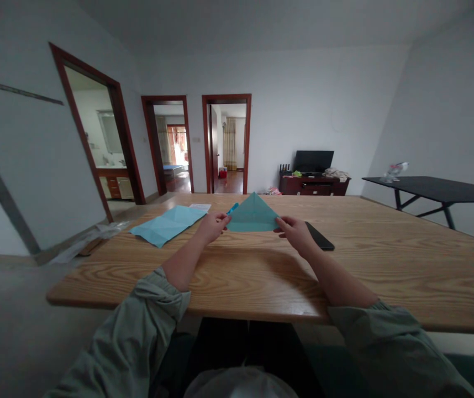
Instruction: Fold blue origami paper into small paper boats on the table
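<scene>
A teal sheet of paper folded into a triangle [253, 214] is held up above the table, its point upward. My left hand [215, 225] pinches its left corner, and my right hand [293, 231] pinches the right corner. Behind the left corner shows part of a bright blue object [232, 208], its kind unclear. To the left of my left hand lies a creased light-blue sheet of paper [166, 224], opened out on the wood. Partly behind my right hand and wrist rests a flat black object [320, 237], which looks like a phone.
The wooden table [253, 287] stretches wide in front of me. A small white paper [200, 208] lies by the blue sheet. At the right stands a black table [440, 188] with a clear plastic item [395, 171] on it. A television [314, 161] sits on a far cabinet.
</scene>
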Demonstrator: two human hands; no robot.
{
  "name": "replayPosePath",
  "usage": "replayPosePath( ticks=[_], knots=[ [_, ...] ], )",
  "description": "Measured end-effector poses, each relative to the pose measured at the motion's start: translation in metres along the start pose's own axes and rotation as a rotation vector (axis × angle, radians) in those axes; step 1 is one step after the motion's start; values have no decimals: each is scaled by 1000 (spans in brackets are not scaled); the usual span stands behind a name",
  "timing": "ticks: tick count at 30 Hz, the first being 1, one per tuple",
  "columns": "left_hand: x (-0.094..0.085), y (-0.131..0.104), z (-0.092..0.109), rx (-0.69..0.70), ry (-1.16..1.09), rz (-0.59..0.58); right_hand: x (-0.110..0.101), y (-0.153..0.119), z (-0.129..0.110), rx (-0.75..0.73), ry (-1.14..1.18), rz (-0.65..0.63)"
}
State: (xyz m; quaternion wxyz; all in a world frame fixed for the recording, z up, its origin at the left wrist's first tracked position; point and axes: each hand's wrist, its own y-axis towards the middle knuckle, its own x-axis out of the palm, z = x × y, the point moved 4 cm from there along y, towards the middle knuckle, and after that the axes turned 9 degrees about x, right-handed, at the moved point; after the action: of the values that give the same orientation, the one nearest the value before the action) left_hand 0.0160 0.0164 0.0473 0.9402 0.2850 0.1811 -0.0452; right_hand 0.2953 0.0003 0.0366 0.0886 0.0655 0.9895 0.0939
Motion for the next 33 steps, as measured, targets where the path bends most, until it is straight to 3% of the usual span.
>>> replayPosePath(
  ticks=[6, 12, 22, 29, 33],
  knots=[
    [2, 2, -3, -31, -109, -9, 0, 3, 4, 31, 90, -27],
    [12, -6, 1, -125, -330, -124, 4, -2, 3, 106, 167, -121],
    [17, -6, 3, -36, -342, -183, 11, -6, 2, 107, 161, -265],
    [7, -1, -7, 19, -160, -82, 4, -4, 0, -13, 92, -159],
    [4, 1, -4, 48, -210, -8, 1, -6, -4, -60, 48, -88]
  ],
)
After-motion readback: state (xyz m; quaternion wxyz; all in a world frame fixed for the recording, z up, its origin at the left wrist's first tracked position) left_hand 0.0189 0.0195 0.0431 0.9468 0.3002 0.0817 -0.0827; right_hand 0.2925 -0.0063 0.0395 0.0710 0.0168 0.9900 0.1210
